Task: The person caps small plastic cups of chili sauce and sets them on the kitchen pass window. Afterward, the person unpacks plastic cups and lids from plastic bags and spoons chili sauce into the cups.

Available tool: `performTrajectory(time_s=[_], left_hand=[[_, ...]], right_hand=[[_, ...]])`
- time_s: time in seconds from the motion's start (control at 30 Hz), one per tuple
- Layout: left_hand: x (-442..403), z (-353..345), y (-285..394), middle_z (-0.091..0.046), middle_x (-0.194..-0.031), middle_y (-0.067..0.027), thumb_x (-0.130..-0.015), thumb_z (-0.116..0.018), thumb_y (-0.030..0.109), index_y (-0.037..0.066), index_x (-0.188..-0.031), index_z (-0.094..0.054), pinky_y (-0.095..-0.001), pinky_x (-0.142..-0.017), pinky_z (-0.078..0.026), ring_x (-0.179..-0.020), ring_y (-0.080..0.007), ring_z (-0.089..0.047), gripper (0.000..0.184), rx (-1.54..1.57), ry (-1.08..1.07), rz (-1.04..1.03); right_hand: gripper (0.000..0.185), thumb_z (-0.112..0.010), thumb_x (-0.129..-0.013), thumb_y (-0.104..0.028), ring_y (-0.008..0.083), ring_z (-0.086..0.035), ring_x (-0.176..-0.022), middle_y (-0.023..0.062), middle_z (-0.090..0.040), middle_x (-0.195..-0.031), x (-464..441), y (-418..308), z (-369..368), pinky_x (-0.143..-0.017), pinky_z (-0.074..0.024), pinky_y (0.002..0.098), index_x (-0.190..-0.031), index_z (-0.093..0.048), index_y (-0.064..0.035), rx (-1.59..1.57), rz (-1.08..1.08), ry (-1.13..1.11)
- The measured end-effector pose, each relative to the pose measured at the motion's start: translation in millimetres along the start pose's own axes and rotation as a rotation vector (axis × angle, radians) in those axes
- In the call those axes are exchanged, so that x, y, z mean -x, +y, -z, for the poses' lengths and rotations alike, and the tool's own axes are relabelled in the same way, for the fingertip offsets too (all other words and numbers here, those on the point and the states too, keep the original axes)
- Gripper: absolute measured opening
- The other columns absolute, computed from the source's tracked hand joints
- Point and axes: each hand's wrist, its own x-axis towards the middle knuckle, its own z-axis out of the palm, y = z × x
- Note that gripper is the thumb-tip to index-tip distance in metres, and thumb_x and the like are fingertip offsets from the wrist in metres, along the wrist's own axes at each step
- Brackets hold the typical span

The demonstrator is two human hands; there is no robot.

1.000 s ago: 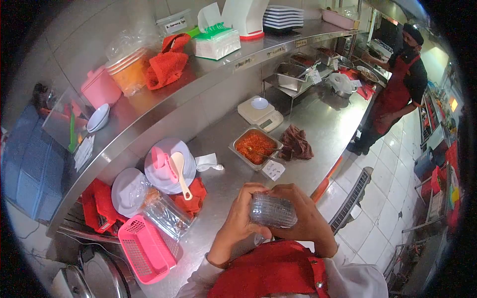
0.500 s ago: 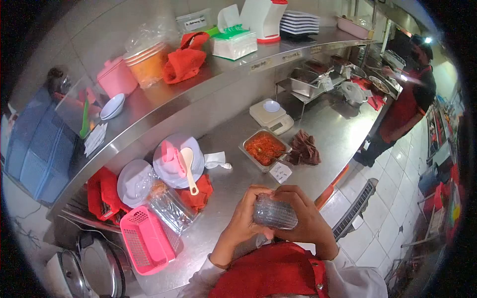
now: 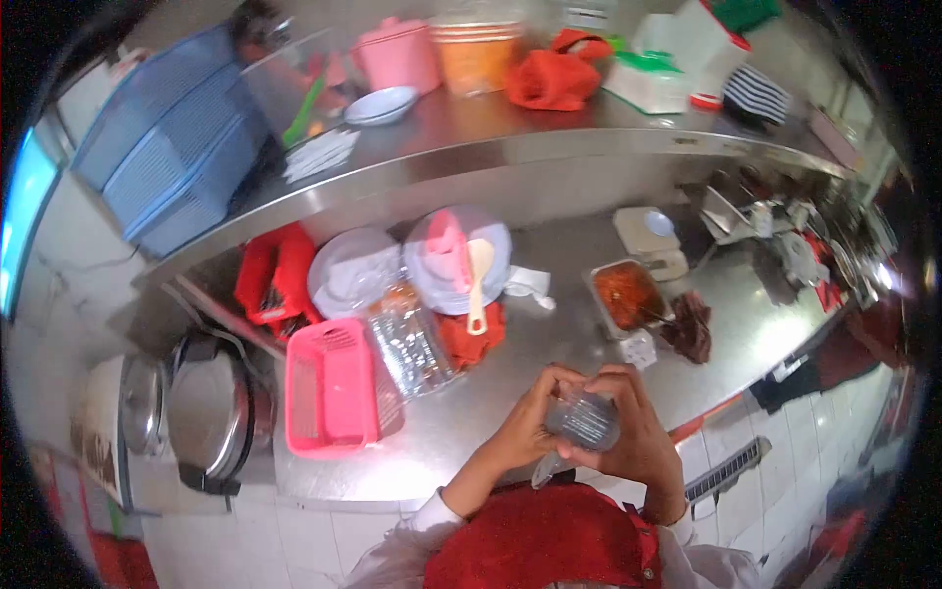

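Note:
Between my two hands is a clear, ribbed plastic bundle (image 3: 584, 420), held in front of my red apron (image 3: 540, 535). It resembles nested plastic cups or lids, but I cannot tell which. My left hand (image 3: 533, 417) wraps its left side, while my right hand (image 3: 638, 427) curls around its right. A loose plastic end (image 3: 546, 469) hangs below the left fingers. Beyond my hands on the steel counter stands a metal pan of red sauce (image 3: 624, 296) with a utensil in it. A brown cloth (image 3: 689, 329) and a white label (image 3: 638, 349) are beside it.
Left on the counter are a pink basket (image 3: 332, 388), clear plastic packs (image 3: 407, 348) and plates (image 3: 456, 257) with a cream spoon (image 3: 478, 285). A scale (image 3: 643, 236) stands behind the sauce. The raised shelf (image 3: 442, 162) crosses behind. A co-worker (image 3: 834, 353) stands at right.
The view has swung left, so the counter items appear farther right. Both hands still hold the plastic bundle, which is turned slightly. The co-worker is nearer the right edge of view.

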Motion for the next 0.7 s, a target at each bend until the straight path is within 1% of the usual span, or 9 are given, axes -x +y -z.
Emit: performTrajectory(time_s=[0.1,0.23,0.37,0.47,0.5,0.53,0.63,0.67,0.7], left_hand=[[22,8,-9,-0.045,-0.108,-0.0083,-0.084,-0.062,0.057,0.006,-0.124,-0.040,-0.0337,-0.093,-0.038,-0.103,-0.0220,-0.047,0.068,0.040,0.072,-0.009],[64,21,-43,-0.047,-0.119,-0.0082,-0.097,-0.041,0.054,0.007,-0.130,-0.038,-0.0352,-0.102,-0.034,-0.117,-0.0256,-0.047,0.058,0.367,0.160,0.245],[119,22,-99,-0.042,-0.142,-0.0159,-0.088,-0.028,0.074,0.008,-0.146,-0.027,-0.0432,-0.103,-0.039,-0.129,-0.0274,-0.045,0.088,0.992,0.403,0.671],[118,39,-86,-0.046,-0.138,-0.0156,-0.079,-0.017,0.085,0.008,-0.145,-0.027,-0.0401,-0.099,-0.044,-0.128,-0.0256,-0.046,0.102,1.115,0.356,0.742],[109,40,-72,-0.052,-0.132,-0.0133,-0.074,-0.009,0.089,0.007,-0.141,-0.036,-0.0379,-0.091,-0.048,-0.114,-0.0245,-0.055,0.109,1.067,0.450,0.878],[114,44,-93,-0.052,-0.132,-0.0133,-0.074,-0.009,0.089,0.007,-0.141,-0.036,-0.0379,-0.091,-0.048,-0.114,-0.0245,-0.055,0.109,1.064,0.452,0.872],[144,71,-201,-0.059,-0.113,-0.0092,-0.082,-0.032,0.082,0.003,-0.121,-0.053,-0.0350,-0.074,-0.045,-0.080,-0.0201,-0.053,0.090,1.628,0.194,0.326],[135,80,-194,-0.059,-0.113,-0.0092,-0.082,-0.032,0.082,0.003,-0.121,-0.053,-0.0350,-0.074,-0.045,-0.080,-0.0201,-0.053,0.090,1.619,0.182,0.319],[123,91,-177,-0.059,-0.110,-0.0100,-0.082,-0.048,0.069,0.002,-0.118,-0.051,-0.0368,-0.080,-0.044,-0.087,-0.0222,-0.054,0.076,0.898,0.708,0.415]], right_hand=[[0.067,-0.087,-0.060,-0.020,0.0365,-0.053,-0.106,0.0187,-0.046,-0.116,-11,-1,-21,-0.089,-0.0478,0.0425,-0.114,-0.050,-0.0042,-0.008,-0.023,-0.073],[0.065,-0.085,-0.064,-0.025,0.0351,-0.054,-0.105,0.0195,-0.044,-0.116,-25,16,-72,-0.089,-0.0474,0.0407,-0.112,-0.048,-0.0014,-0.043,-0.072,-0.225],[0.064,-0.079,-0.071,-0.042,0.0365,-0.055,-0.104,0.0215,-0.048,-0.117,-34,25,-140,-0.087,-0.0468,0.0434,-0.112,-0.052,-0.0004,0.070,-0.207,-0.321],[0.063,-0.077,-0.070,-0.048,0.0384,-0.056,-0.103,0.0219,-0.053,-0.114,-32,44,-167,-0.085,-0.0471,0.0448,-0.108,-0.058,-0.0008,0.198,-0.114,-0.441],[0.063,-0.077,-0.069,-0.049,0.0393,-0.057,-0.102,0.0222,-0.057,-0.112,-33,56,-172,-0.084,-0.0474,0.0451,-0.106,-0.060,-0.0010,0.188,-0.041,-0.545],[0.063,-0.077,-0.069,-0.049,0.0393,-0.057,-0.102,0.0222,-0.057,-0.112,-37,66,-175,-0.084,-0.0474,0.0451,-0.106,-0.060,-0.0010,0.189,-0.033,-0.543],[0.056,-0.079,-0.065,-0.043,0.0400,-0.059,-0.099,0.0210,-0.062,-0.104,-49,104,-186,-0.083,-0.0483,0.0444,-0.101,-0.063,-0.0027,0.091,-0.151,-0.874],[0.057,-0.079,-0.064,-0.042,0.0389,-0.060,-0.099,0.0204,-0.063,-0.103,-48,124,-194,-0.084,-0.0486,0.0448,-0.101,-0.063,-0.0025,0.350,-0.112,-0.890],[0.058,-0.080,-0.063,-0.042,0.0378,-0.061,-0.099,0.0197,-0.065,-0.102,-46,144,-201,-0.084,-0.0489,0.0451,-0.101,-0.063,-0.0023,0.610,-0.076,-0.896]])
